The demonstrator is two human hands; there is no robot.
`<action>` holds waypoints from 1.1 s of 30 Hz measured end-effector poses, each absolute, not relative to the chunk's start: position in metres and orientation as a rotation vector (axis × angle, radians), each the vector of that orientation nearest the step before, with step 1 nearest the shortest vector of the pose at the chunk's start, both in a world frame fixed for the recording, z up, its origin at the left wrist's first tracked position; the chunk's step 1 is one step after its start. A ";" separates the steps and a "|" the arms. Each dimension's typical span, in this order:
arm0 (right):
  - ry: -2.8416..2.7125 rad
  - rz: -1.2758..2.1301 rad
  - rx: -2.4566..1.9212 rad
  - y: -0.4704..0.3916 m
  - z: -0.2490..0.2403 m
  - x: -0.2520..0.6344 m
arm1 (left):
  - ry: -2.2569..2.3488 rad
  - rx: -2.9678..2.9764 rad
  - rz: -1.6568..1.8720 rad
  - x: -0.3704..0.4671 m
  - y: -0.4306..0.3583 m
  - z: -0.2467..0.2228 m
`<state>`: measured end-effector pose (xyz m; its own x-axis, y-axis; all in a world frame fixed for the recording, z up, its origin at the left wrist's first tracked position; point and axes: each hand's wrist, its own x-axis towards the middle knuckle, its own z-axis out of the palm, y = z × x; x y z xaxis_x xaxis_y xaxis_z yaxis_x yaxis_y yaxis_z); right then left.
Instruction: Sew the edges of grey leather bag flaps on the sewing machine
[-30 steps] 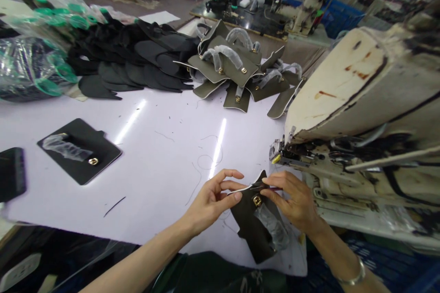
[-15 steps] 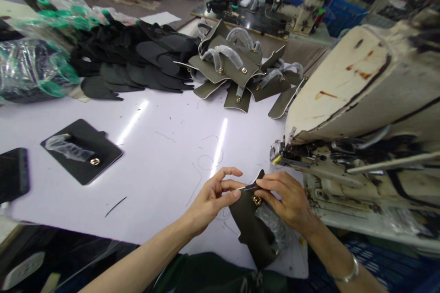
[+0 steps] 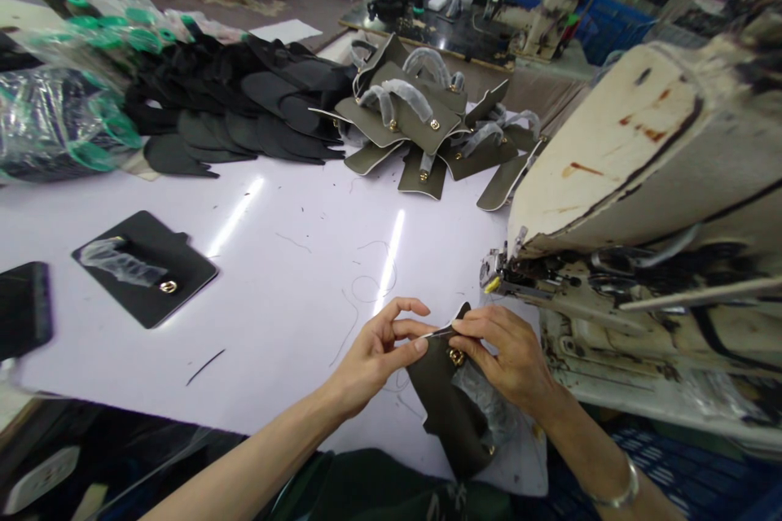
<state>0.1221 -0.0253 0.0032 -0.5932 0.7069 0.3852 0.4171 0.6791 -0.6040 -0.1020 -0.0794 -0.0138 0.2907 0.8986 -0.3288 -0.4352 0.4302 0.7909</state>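
An olive-green leather bag panel (image 3: 443, 399) hangs tilted between my hands near the table's front edge. It carries gold metal fittings (image 3: 456, 356) and a handle in clear plastic wrap (image 3: 489, 395). My left hand (image 3: 388, 346) pinches the panel's upper edge between thumb and fingers. On the same edge, just to the right, my right hand (image 3: 504, 350) is closed with its fingertips together. A thin light line runs along the edge between them; I cannot make out whether it is thread or a small tool.
Close on the right stands a sewing machine (image 3: 611, 146). Olive panels with wrapped handles (image 3: 421, 114) are piled at the back, beside black pieces (image 3: 244, 106) and bagged thread spools (image 3: 61, 122). A black panel (image 3: 147, 269) and a phone (image 3: 24, 309) lie left.
My right fingertips have shifted very slightly left along the panel's edge. My left hand and the panel have stayed almost in place.
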 end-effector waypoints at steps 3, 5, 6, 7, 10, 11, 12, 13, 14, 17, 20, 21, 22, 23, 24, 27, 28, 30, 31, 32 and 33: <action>-2.253 0.681 -0.879 -0.026 0.004 0.122 | 0.873 0.653 0.968 -0.101 -0.080 -0.013; -2.196 0.784 -0.923 -0.027 0.006 0.123 | 0.869 0.660 0.967 -0.100 -0.080 -0.012; -2.143 0.859 -0.969 -0.029 0.006 0.123 | 0.862 0.663 0.968 -0.100 -0.081 -0.011; -2.072 0.938 -1.029 -0.030 0.006 0.123 | 0.852 0.666 0.965 -0.100 -0.081 -0.010; -1.774 1.144 -1.248 -0.036 0.004 0.124 | 0.825 0.677 0.945 -0.101 -0.081 -0.007; -1.677 1.215 -1.304 -0.038 0.003 0.125 | 0.818 0.683 0.939 -0.102 -0.081 -0.006; -1.596 1.297 -1.346 -0.040 0.002 0.125 | 0.814 0.690 0.931 -0.103 -0.081 -0.006; -1.537 1.382 -1.375 -0.041 0.002 0.124 | 0.817 0.698 0.921 -0.104 -0.080 -0.005; -1.500 1.453 -1.391 -0.042 0.002 0.124 | 0.825 0.702 0.898 -0.105 -0.078 -0.004; -1.471 1.518 -1.401 -0.042 0.007 0.121 | 0.884 0.707 0.757 -0.107 -0.072 0.000; -1.487 1.495 -1.412 -0.040 0.014 0.119 | 0.930 0.762 0.634 -0.106 -0.065 0.005; -1.505 1.488 -1.418 -0.040 0.016 0.119 | 0.941 0.783 0.619 -0.105 -0.063 0.006; -1.527 1.477 -1.423 -0.040 0.017 0.118 | 0.945 0.792 0.611 -0.105 -0.061 0.006; -1.552 1.458 -1.427 -0.039 0.018 0.117 | 0.943 0.788 0.609 -0.104 -0.060 0.006; -1.578 1.436 -1.425 -0.039 0.018 0.117 | 0.936 0.775 0.611 -0.104 -0.059 0.005; -1.641 1.368 -1.407 -0.038 0.019 0.114 | 0.879 0.725 0.618 -0.106 -0.059 -0.001; -1.654 1.353 -1.400 -0.038 0.019 0.114 | 0.862 0.715 0.621 -0.107 -0.060 -0.003; -1.674 1.337 -1.396 -0.038 0.019 0.112 | 0.839 0.702 0.635 -0.108 -0.062 -0.005; -1.681 1.333 -1.398 -0.038 0.019 0.112 | 0.832 0.698 0.645 -0.108 -0.063 -0.006; -1.687 1.330 -1.400 -0.038 0.020 0.111 | 0.826 0.697 0.656 -0.108 -0.064 -0.007; -1.690 1.328 -1.403 -0.038 0.020 0.111 | 0.825 0.698 0.668 -0.108 -0.065 -0.007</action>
<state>0.1109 -0.0383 0.0196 -0.2896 0.9433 -0.1621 0.3808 -0.0418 -0.9237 -0.1077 -0.0645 -0.0066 0.5083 0.7534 -0.4172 -0.2506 0.5929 0.7653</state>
